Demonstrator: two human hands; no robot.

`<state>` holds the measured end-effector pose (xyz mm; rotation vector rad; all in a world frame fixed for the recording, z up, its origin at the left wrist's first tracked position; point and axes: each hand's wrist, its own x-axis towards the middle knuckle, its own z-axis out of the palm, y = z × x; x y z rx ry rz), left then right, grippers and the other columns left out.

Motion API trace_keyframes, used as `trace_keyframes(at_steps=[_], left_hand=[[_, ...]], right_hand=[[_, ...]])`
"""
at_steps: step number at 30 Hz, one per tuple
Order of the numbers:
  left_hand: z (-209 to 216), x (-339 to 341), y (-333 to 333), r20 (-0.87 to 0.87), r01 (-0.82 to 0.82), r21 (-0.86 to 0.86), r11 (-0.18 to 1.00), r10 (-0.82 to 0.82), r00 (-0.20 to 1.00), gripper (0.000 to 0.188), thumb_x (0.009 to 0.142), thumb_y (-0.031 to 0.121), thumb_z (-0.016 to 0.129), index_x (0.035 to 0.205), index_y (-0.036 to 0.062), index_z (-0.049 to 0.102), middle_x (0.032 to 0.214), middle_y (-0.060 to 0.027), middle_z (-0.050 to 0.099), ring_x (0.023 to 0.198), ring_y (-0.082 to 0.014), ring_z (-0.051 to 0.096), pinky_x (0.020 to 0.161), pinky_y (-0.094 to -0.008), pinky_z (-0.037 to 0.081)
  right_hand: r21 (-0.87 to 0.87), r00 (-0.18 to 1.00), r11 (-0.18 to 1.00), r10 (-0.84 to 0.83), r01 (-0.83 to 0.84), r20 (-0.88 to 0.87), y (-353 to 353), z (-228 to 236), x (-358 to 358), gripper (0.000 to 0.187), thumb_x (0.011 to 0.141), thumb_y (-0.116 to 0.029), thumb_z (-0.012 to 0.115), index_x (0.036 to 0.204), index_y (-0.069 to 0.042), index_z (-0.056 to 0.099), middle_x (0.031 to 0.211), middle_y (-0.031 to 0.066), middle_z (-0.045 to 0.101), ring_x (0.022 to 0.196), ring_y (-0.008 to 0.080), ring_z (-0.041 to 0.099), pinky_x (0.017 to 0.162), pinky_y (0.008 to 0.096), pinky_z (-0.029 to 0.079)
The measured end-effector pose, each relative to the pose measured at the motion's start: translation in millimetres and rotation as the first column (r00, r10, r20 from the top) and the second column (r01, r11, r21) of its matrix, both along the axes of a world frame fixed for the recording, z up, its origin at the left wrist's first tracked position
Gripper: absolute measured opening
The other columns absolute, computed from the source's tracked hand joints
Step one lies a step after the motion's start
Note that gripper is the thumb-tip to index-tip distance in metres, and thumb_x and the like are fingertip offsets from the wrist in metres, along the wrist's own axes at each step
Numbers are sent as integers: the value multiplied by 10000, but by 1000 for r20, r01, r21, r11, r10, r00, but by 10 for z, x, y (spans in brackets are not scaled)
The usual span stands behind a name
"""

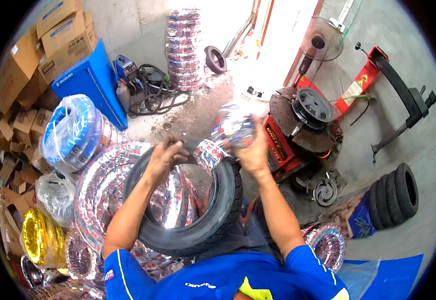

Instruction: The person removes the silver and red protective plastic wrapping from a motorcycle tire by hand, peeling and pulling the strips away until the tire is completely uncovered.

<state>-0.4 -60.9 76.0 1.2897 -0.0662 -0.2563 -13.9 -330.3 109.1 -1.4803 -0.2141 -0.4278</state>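
Observation:
A black tire (183, 237) stands before my lap, leaning against me. Printed silver wrapping foil (211, 156) is wound around the upper right part of its ring. My right hand (252, 150) grips a roll of this foil (232, 124) just beyond the tire; motion blurs the roll. My left hand (164, 159) lies at the tire's upper left, its bent fingers over the rubber; their tips show only in part.
Foil-wrapped tires (100, 192) lie stacked at left, beside a blue plastic-wrapped bundle (73, 132) and a gold-wrapped one (42, 237). A red tire-changing machine (280, 150) holding a wheel rim (314, 107) stands at right. Bare tires (393, 195) stand by the right wall.

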Motion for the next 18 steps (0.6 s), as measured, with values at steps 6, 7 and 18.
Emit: trace_keyframes(at_steps=[6,7,18], left_hand=[[-426,54,55,-75,356,819,451,-531,844,420,921,311,798,1100,-51,681,988,-150,737,930,-232,687,852,-371,568],[-528,53,79,-135,421,794,439,-547,826,619,870,397,840,1207,-86,650,1093,-211,732,1017,-275,694,937,-384,558],[-269,-184,-224,-272,484,863,145,-674,687,1441,565,548,977,1567,-161,222,1549,-391,391,1477,-417,408,1231,-379,322]], right_hand=[[-506,867,715,-474,482,155,-645,-1358,38,809,695,-155,921,1377,-11,511,1224,186,644,1149,368,625,1035,457,486],[-587,862,659,-485,470,146,-537,-1683,-74,767,722,-138,887,1383,-16,518,1232,193,638,1159,385,615,1031,472,481],[-543,865,771,18,-332,-502,513,-2904,-1479,529,861,-170,787,1317,1,580,1116,156,673,1051,307,625,955,422,499]])
